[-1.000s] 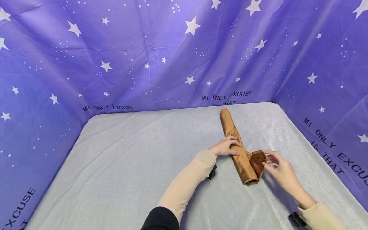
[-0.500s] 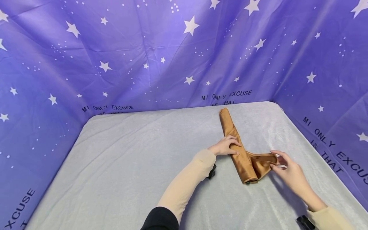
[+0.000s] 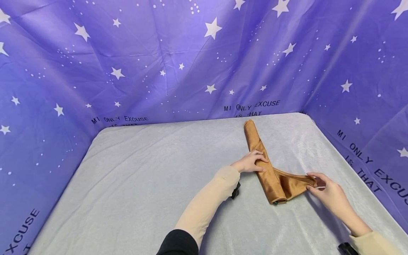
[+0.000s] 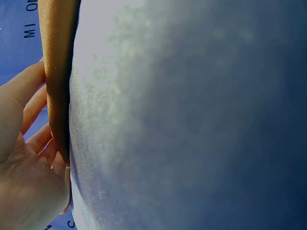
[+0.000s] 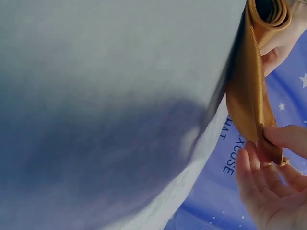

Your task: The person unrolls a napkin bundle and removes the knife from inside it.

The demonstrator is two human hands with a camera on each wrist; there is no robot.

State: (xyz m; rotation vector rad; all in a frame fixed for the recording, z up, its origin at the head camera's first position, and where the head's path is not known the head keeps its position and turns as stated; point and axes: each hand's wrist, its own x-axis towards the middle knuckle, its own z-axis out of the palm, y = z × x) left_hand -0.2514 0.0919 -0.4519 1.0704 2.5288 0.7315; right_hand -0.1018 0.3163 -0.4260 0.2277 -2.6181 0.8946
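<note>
A golden-brown satin cloth point(image 3: 272, 187) lies on the table, rolled into a long tube that slants across its right side. The left hand point(image 3: 250, 162) rests on the middle of the roll, fingers and thumb spread over its top. From the roll's near right side a loose flap point(image 3: 294, 185) stretches out to the right. Between thumb and fingers, the right hand point(image 3: 329, 194) pinches the end of this flap. In the right wrist view, spiral layers show at the end of the roll point(image 5: 273, 19), and the right thumb point(image 5: 290, 137) presses on the cloth's tip.
A pale grey cover drapes the table point(image 3: 137, 177). Purple star-printed curtains point(image 3: 178, 46) hang at its back and sides. Black wrist devices sit below each forearm, one of them point(image 3: 235, 191) by the left wrist.
The right hand has moved right and slightly toward the person, drawing the flap out longer and flatter. The left hand and the roll have stayed in place.
</note>
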